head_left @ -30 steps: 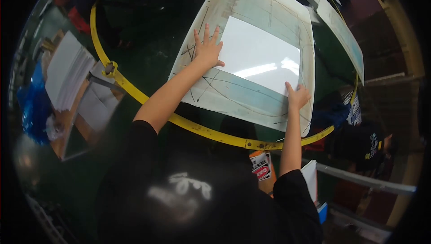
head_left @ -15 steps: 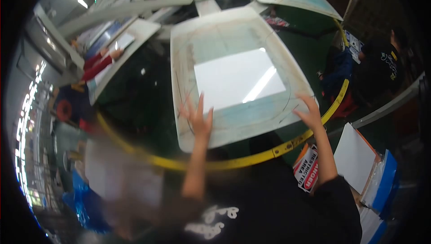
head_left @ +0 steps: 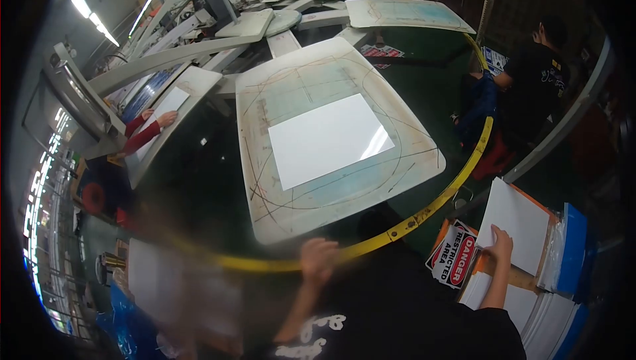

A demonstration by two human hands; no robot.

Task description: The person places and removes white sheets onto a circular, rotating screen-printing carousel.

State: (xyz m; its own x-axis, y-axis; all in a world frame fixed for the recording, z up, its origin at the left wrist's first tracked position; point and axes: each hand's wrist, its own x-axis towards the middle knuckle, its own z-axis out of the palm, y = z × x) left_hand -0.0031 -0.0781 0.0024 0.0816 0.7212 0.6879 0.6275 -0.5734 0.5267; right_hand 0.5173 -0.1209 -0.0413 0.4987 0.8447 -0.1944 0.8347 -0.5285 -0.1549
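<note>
A glossy white sheet (head_left: 331,141) lies flat and slightly turned on a pale, stained platen (head_left: 411,161) with curved dark lines. My left hand (head_left: 318,260) is just below the platen's front edge, beside the yellow rail (head_left: 424,217); its fingers are curled and no object shows in them. At the lower right, my right hand (head_left: 500,246) has its fingers bent at the near edge of a white sheet (head_left: 513,221) on top of a stack, gripping that edge. Printed "DANGER RESTRICTED AREA" signs (head_left: 454,254) lie just left of the right hand.
More platens (head_left: 411,15) spread out around a central hub. At the left, a co-worker's hands (head_left: 162,120) in red sleeves touch a sheet on another platen. A person (head_left: 540,81) in black is at the right. Blue plastic wrapping (head_left: 571,240) borders the stack.
Both hands have left the platen. The left drew back and its fingers curled; the right moved down and right to the stack. The camera view has shifted, and the sheet stays on the platen.
</note>
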